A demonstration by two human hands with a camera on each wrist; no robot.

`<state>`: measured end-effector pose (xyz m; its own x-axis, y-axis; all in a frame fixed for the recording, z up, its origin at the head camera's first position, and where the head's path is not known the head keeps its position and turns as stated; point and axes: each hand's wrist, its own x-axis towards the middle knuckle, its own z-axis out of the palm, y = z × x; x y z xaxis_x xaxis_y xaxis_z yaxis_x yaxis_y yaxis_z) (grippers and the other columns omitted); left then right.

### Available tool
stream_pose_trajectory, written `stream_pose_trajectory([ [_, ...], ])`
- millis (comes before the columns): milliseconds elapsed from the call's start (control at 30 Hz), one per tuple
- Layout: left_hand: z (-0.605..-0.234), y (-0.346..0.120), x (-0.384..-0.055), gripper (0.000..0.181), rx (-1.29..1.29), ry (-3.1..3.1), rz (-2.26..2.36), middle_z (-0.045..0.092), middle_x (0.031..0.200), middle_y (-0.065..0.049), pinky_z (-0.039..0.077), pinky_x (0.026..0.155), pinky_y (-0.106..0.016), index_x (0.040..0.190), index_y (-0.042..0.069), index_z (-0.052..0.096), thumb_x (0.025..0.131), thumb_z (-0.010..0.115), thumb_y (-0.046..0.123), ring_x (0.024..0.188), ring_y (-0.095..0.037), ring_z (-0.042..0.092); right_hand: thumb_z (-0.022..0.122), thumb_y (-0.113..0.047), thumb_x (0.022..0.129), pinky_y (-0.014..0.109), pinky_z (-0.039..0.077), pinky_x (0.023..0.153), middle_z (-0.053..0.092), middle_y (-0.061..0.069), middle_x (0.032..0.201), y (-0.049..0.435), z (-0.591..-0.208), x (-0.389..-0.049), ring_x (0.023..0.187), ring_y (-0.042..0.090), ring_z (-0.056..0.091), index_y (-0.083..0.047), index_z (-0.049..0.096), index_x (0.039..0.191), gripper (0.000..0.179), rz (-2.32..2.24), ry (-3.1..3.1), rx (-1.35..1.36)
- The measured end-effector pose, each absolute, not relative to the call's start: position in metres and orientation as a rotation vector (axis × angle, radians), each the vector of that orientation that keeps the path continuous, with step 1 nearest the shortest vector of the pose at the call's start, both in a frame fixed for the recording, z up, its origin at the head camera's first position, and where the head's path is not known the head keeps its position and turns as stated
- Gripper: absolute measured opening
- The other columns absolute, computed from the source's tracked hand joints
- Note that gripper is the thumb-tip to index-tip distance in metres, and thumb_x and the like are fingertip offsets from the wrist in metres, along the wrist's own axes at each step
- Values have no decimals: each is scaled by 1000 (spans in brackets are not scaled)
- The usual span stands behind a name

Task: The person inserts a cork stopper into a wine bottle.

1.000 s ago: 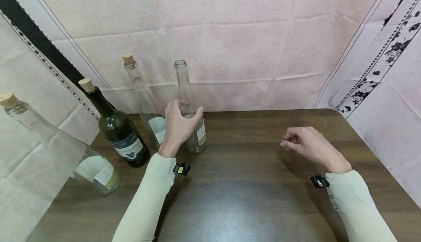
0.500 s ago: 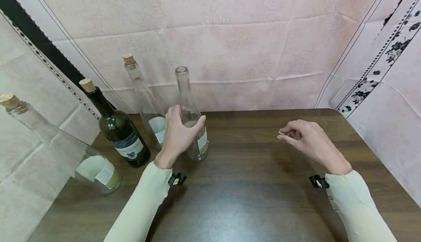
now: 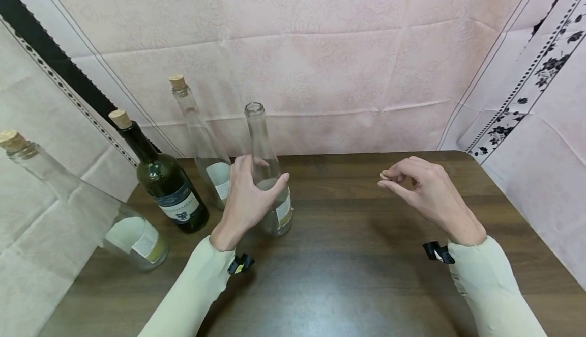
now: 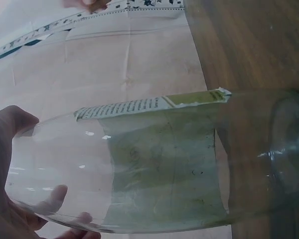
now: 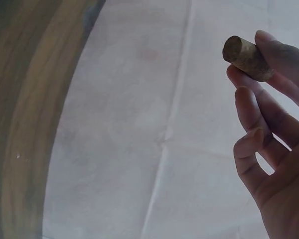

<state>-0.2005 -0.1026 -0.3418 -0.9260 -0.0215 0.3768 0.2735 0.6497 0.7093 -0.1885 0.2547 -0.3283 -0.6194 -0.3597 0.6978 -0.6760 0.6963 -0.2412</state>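
In the head view my left hand [image 3: 247,194] grips the upper body of an uncorked clear glass bottle [image 3: 259,133], thumb on the right side and fingers behind. The bottle stands almost upright near the back of the table. The left wrist view shows this clear bottle [image 4: 164,169] close up, its paper label [image 4: 194,99] torn at the edges and fingertips visible through the glass. Off to the right, my right hand [image 3: 428,189] is above the table. A small cork [image 5: 248,59] is pinched between its thumb and index finger, the other fingers bent.
A corked clear bottle [image 3: 201,128] stands just left of the held one. Further left are a dark green corked wine bottle [image 3: 160,174] and another corked clear bottle [image 3: 87,194]. A patterned cloth [image 3: 343,72] hangs behind the wooden table [image 3: 329,276].
My left hand has brought the uncorked bottle toward me along the table and slightly right. My right hand has shifted a little up and left with the cork. The other bottles stay put.
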Motion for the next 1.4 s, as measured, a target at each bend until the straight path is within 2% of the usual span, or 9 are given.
stream_pose_trajectory([
  [133,-342,-100,-194,53,-220,-2512,-1170,48,133,-4,40,102,-47,110,20,55,84,72,62,124,-24,42,89,-6,74,15,39,64,74,-9,85,249,-321,-185,74,2,56,-18,78,92,25,678,-2229,792],
  [400,-341,-93,-182,48,-267,-2499,-1183,51,128,-2,40,96,-42,109,19,57,83,77,54,121,-22,43,87,0,74,11,43,70,76,-6,88,239,-307,-177,78,2,58,-12,80,100,29,780,-2108,822],
  [667,-342,-83,-172,48,-310,-2510,-1216,46,135,-1,45,102,-47,110,19,58,82,78,54,129,-19,43,87,1,73,11,43,79,78,0,93,224,-291,-165,84,4,63,-11,80,101,31,863,-2055,841],
  [967,-344,-71,-157,47,-356,-2500,-1224,47,134,1,45,102,-44,108,20,59,80,79,52,129,-17,42,86,5,71,12,43,77,78,5,88,207,-274,-155,83,-2,59,-6,79,100,32,907,-1954,878],
  [1400,-346,-51,-136,49,-446,-2490,-1221,46,136,3,43,110,-43,110,16,61,80,81,50,133,-17,42,84,7,73,17,48,75,76,1,83,176,-248,-135,81,5,63,-3,79,98,27,1106,-1854,786],
])
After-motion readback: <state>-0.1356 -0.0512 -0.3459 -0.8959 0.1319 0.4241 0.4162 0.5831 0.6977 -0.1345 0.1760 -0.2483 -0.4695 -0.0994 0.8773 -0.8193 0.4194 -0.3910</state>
